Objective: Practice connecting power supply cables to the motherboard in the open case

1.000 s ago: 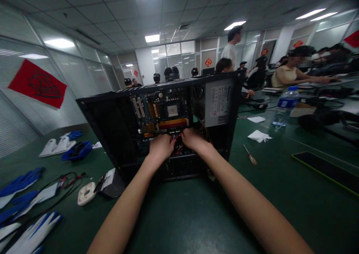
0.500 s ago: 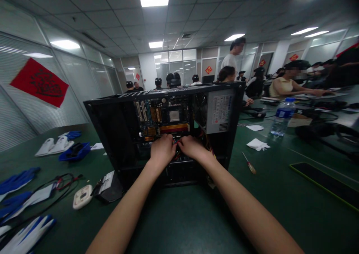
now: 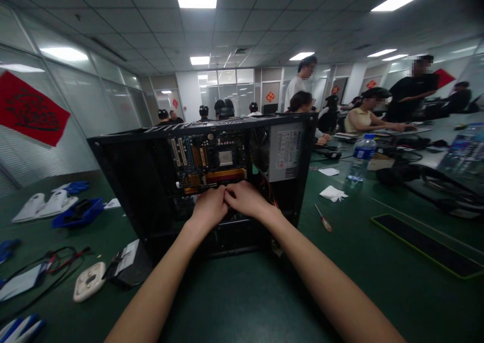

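Observation:
An opened black computer case [image 3: 132,179] stands on the green table in front of me, its inside facing me. My left hand [image 3: 209,205] and my right hand [image 3: 245,199] reach into its lower middle. The fingers of both are closed, with the fingertips meeting; what they pinch is too small and hidden to name. Just above them lie the motherboard [image 3: 239,149], with a square metal processor [image 3: 226,158], and orange memory slots [image 3: 227,173]. At upper right is the silver power supply [image 3: 285,154]. Thin coloured wires [image 3: 273,196] hang below it, beside my right hand.
To the right lie a screwdriver [image 3: 323,219], a crumpled tissue [image 3: 333,193], a water bottle [image 3: 362,159] and a flat black panel [image 3: 427,246]. A labelled black box [image 3: 130,266], a white gadget [image 3: 89,281], a blue tray [image 3: 77,221] and cables are on the left. People sit and stand beyond.
My view has turned slightly right, so the scene sits further left. Both hands stay inside the case, fingertips drawn closer together. The red wire seen at my fingers earlier is now hidden.

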`<state>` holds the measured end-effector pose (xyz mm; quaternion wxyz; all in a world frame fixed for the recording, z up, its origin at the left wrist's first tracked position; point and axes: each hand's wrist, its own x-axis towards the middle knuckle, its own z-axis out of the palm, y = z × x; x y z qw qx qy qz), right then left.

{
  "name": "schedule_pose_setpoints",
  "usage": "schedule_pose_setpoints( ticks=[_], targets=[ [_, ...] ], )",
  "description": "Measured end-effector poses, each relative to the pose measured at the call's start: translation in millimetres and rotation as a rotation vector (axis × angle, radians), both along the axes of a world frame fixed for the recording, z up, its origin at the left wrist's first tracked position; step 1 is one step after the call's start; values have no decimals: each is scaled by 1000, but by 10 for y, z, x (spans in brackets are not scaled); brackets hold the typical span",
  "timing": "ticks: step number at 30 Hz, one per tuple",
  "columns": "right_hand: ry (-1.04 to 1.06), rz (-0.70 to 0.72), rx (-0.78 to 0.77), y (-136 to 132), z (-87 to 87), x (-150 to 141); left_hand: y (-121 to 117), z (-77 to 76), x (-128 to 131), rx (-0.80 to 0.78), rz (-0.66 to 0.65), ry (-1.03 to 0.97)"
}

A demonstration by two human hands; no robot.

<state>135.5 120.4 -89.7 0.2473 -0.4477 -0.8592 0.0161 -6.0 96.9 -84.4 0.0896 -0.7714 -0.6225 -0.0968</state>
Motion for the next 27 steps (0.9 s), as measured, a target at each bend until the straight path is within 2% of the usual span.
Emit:
schedule_pose_setpoints(
  ticks=[5, 15, 21, 27],
  targets=[
    [53, 17, -2, 4, 9, 4, -15, 9, 0, 2, -4, 7],
    [11, 31, 31, 49, -41, 0, 6, -11, -13, -11, -10, -20],
    [23, 84, -13, 17, -15, -4, -18, -2, 10, 9, 45, 69],
    [47, 102, 2, 13, -13, -6, -18, 11, -3, 10, -7, 65]
  ],
)
